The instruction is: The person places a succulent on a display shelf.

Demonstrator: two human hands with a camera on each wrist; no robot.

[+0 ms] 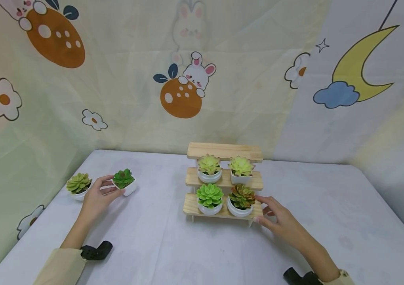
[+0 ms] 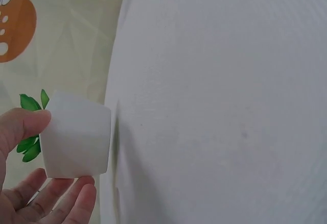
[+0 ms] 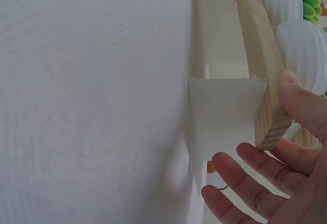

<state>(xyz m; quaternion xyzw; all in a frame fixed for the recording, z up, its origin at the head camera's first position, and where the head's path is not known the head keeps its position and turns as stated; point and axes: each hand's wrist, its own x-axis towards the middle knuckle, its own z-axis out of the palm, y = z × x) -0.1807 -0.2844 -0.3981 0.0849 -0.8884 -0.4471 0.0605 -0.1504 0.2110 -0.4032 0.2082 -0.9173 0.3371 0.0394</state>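
Note:
My left hand [image 1: 99, 194] grips a small dark-green succulent [image 1: 123, 179] by its square white pot [image 2: 76, 134], tilted over the left of the table. Thumb and fingertips lie on opposite sides of this pot in the left wrist view. A three-tier wooden shelf [image 1: 223, 214] stands right of centre. My right hand [image 1: 283, 219] holds the right end of its lowest board, thumb near a white pot. On that board sit a bright-green succulent [image 1: 210, 194] and a reddish-green one [image 1: 242, 196]. Two pale yellow-green succulents, left [image 1: 209, 164] and right [image 1: 241, 166], occupy the middle board.
Another potted succulent [image 1: 79, 183] stands left of my left hand, near the table's left edge. White cloth covers the table [image 1: 173, 253]. A printed fabric backdrop [image 1: 127, 79] rises along the back and sides.

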